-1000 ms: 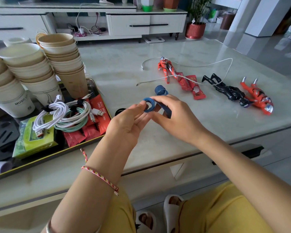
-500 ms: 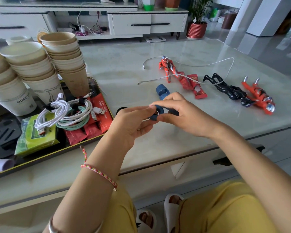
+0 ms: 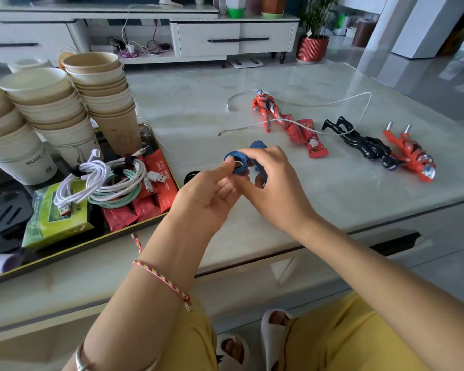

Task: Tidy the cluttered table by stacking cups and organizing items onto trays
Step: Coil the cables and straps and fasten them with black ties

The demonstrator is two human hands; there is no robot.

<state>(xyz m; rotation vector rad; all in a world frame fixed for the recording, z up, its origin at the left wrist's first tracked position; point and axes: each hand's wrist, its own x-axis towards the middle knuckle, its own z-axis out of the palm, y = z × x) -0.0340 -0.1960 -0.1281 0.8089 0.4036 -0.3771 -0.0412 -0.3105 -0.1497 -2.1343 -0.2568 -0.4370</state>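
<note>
Blue strap roll (image 3: 236, 164) held over table (image 3: 319, 210), just right of tray (image 3: 65, 253). Left hand (image 3: 206, 194) pinches coil; right hand (image 3: 273, 188) grips loose tail. Advice: hold tail taut, wind turns flush, pinch end before setting down.

Both hands (image 3: 212, 194) (image 3: 276, 188) pinch blue tape roll (image 3: 236, 163) above table (image 3: 332, 210).

Braided red, yellow and green bracelet (image 3: 161, 277) on the left wrist, silver bangle (image 3: 80, 360) higher up that arm. Yellow cloth (image 3: 346, 336) over both legs, white open-toed slippers (image 3: 265, 341) on the feet.
</note>
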